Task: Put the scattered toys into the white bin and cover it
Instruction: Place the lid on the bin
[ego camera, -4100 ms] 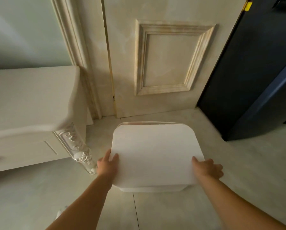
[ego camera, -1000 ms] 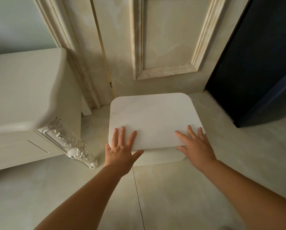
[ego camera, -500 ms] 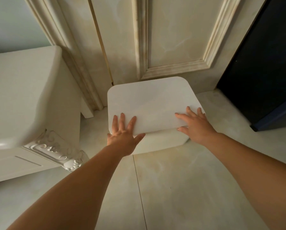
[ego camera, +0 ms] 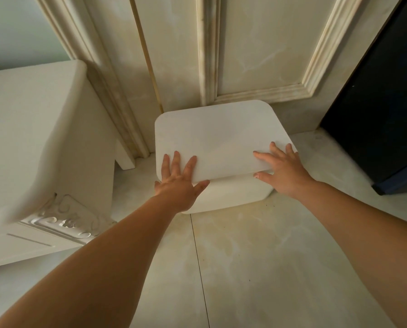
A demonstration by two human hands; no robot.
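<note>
Covering: flat white rounded-corner lid [ego camera: 217, 136] lies on top of the white plastic bin [ego camera: 230, 194], overhanging its near wall.
Bin place: on the pale marbled tile floor [ego camera: 256, 256], close against the cream panelled door [ego camera: 245, 55].
Left hand [ego camera: 177, 183]: fingers spread flat, palm down on the lid's near left corner, gripping nothing.
Right hand [ego camera: 282, 169]: fingers splayed flat on the near right edge, thumb under the rim.
Left side: carved white cabinet [ego camera: 32, 150].
Right side: dark blue panel [ego camera: 375, 102].
</note>
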